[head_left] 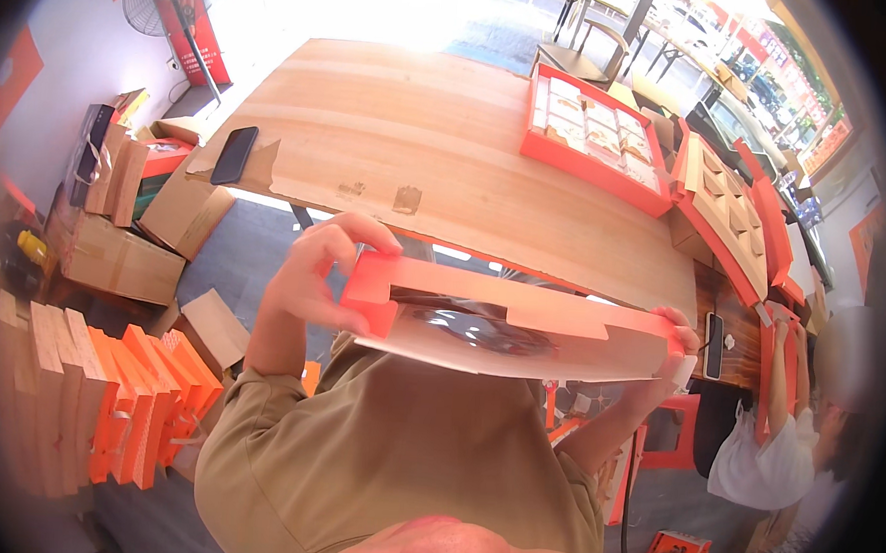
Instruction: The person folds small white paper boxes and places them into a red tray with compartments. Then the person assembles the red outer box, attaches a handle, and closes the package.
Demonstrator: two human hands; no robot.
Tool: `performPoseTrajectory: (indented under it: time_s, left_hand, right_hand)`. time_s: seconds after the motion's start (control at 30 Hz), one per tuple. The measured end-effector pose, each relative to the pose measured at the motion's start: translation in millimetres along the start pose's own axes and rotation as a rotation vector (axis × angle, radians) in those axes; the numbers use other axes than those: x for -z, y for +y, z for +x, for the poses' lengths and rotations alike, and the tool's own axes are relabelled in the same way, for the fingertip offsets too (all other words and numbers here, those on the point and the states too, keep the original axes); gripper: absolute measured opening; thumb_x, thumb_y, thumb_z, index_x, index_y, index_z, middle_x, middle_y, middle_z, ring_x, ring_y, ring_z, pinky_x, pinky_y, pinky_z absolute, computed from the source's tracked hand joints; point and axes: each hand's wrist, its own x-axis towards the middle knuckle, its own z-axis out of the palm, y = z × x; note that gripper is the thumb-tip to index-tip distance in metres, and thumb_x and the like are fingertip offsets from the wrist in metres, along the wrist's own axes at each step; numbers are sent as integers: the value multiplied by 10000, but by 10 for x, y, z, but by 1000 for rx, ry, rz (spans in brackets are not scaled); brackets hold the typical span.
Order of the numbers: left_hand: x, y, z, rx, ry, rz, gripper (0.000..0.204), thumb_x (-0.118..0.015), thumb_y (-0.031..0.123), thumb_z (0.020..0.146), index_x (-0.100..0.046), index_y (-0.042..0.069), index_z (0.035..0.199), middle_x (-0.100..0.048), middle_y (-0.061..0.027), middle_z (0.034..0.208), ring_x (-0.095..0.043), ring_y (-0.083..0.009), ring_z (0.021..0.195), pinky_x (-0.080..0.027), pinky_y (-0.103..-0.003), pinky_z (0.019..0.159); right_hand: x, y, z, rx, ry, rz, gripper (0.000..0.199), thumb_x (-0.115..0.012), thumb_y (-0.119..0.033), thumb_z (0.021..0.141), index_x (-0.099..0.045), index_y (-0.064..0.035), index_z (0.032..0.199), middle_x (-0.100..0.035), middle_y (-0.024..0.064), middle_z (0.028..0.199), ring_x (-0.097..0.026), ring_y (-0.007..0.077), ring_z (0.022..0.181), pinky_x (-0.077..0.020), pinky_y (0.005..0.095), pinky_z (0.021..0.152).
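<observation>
Strong daylight is let in from the top, where the far end of the wooden table (421, 125) is washed out by glare. Straight edges are bent toward the dark, blurred rim. The close foreground is rendered soft.

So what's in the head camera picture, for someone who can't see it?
Two hands, left hand and right hand, hold the ends of a flat orange and white cardboard box piece in front of an olive shirt. Behind is a long wooden table with an open orange tray box and a black phone.
</observation>
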Motion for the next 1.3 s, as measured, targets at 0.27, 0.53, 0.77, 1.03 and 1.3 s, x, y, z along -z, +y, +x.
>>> performPoseTrajectory:
  time_s: [0.27, 0.53, 0.77, 1.03, 1.3]
  left_hand:
    - [138, 267, 41, 34, -131, 435, 356, -780, 321, 927, -775, -11, 1055, -620, -281, 1375, -676, -351, 1109, -544, -450, 946]
    - [34, 19, -23, 159, -155, -201, 439, -740, 409, 979, -569, 64, 1190, -527, -263, 1490, -554, -307, 1318, -449, -468, 1096]
    - [-84, -190, -20, 140, 36, -312, 576, -688, 624, 998, -479, 119, 1182, -543, -281, 1444, -557, -322, 1326, -445, -477, 1122]
    - [-228, -187, -79, 114, 117, -223, 633, -583, 669, 1025, -490, 79, 1234, -614, -298, 1362, -616, -351, 1241, -496, -506, 1060]
    - [-115, 85, 21, 170, 83, 157, 592, -517, 604, 988, -660, 35, 909, -682, -256, 1263, -650, -363, 1121, -490, -475, 976]
  right_hand:
    - [-3, 11, 73, 25, 20, -107, 366, -547, -428, 1122, -586, -77, 1220, -625, 212, 1372, -601, 309, 1257, -491, 467, 1076]
    - [-79, 42, 159, 18, 81, -149, 366, -543, -424, 1122, -596, -70, 1193, -635, 221, 1371, -616, 311, 1248, -487, 465, 1092]
    - [67, 58, 131, 53, -17, -125, 323, -596, -404, 1092, -598, -81, 1121, -632, 231, 1383, -606, 317, 1269, -473, 487, 1110]
    - [181, -253, 106, -108, -80, -145, 215, -660, -268, 961, -666, -60, 1015, -617, 238, 1431, -579, 315, 1306, -404, 471, 1150]
    - [-15, -372, 154, -148, -113, -107, 263, -603, -209, 989, -693, -8, 1133, -618, 214, 1448, -590, 281, 1305, -428, 422, 1143]
